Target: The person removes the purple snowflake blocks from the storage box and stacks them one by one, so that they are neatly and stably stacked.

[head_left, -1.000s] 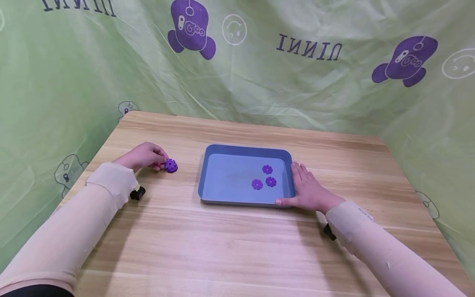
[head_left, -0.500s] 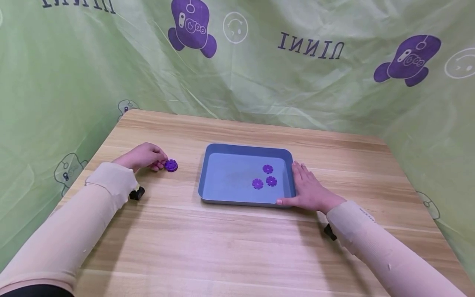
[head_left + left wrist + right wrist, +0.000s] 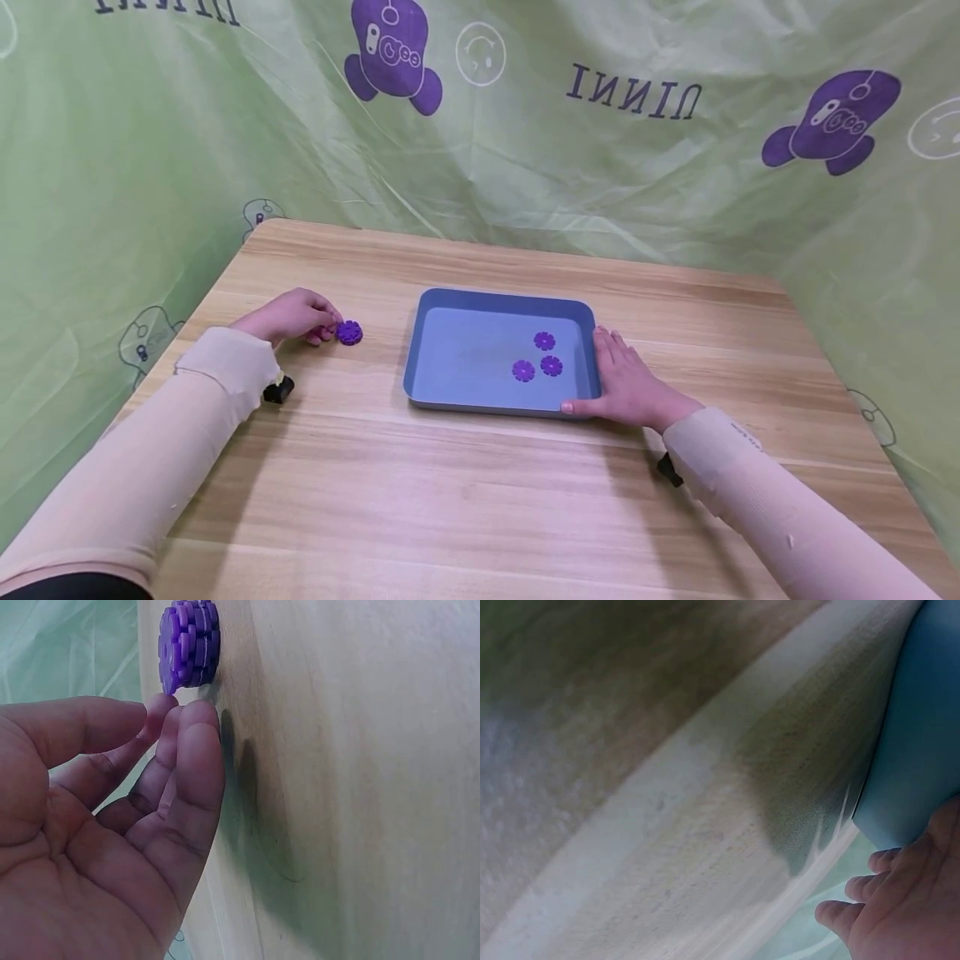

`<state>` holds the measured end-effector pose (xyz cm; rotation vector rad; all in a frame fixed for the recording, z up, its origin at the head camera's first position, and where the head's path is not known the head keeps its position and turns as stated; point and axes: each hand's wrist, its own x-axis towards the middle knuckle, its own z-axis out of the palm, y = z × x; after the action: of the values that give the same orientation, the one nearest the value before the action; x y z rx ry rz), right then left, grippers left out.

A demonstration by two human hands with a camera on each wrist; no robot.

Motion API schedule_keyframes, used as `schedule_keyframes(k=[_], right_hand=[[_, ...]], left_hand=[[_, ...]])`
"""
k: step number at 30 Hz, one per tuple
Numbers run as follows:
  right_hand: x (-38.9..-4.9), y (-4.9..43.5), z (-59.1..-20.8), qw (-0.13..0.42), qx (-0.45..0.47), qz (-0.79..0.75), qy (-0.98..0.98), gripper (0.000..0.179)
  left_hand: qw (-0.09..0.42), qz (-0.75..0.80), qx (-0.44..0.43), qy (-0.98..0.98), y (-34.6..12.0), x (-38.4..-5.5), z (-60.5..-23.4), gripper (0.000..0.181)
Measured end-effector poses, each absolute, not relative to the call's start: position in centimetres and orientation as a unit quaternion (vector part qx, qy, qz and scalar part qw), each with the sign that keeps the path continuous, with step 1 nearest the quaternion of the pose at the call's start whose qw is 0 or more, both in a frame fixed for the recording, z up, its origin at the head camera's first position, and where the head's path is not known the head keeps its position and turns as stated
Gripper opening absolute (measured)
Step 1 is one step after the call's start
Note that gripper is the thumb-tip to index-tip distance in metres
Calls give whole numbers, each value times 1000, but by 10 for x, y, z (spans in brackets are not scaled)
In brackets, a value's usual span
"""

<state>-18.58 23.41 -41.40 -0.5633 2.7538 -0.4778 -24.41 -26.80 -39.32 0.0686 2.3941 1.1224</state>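
A short stack of purple flower-edged discs [image 3: 348, 332] stands on the table, left of the blue-grey tray [image 3: 465, 408]. My left hand [image 3: 298, 315] is beside the stack, fingers loosely bent. In the left wrist view, one fingertip [image 3: 163, 705] meets the stack's [image 3: 187, 645] edge, while the thumb lies apart from the discs. Three more purple discs [image 3: 523, 371] lie flat and separate in the tray's right half. My right hand [image 3: 630, 387] rests against the tray's right side, fingers extended and thumb at the near corner. The right wrist view shows the palm [image 3: 915, 900] beside the tray wall [image 3: 919, 735].
The wooden table [image 3: 450, 508] extends around the tray on all sides. A green printed curtain [image 3: 510, 167] hangs behind it and at both sides. Small black wrist cameras [image 3: 279, 389] sit under both wrists.
One second ago the top disc sat offset on the stack at my left fingertips; now the stack looks even. My right hand and the tray stay in place. The head view shifts slightly.
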Motion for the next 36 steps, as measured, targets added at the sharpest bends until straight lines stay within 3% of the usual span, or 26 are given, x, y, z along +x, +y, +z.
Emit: schedule_keyframes(k=[36], right_hand=[[-187,235,-416,149,-192,-164,956,133]], left_hand=[[244,458,5,855,-267,-245,-398,21]])
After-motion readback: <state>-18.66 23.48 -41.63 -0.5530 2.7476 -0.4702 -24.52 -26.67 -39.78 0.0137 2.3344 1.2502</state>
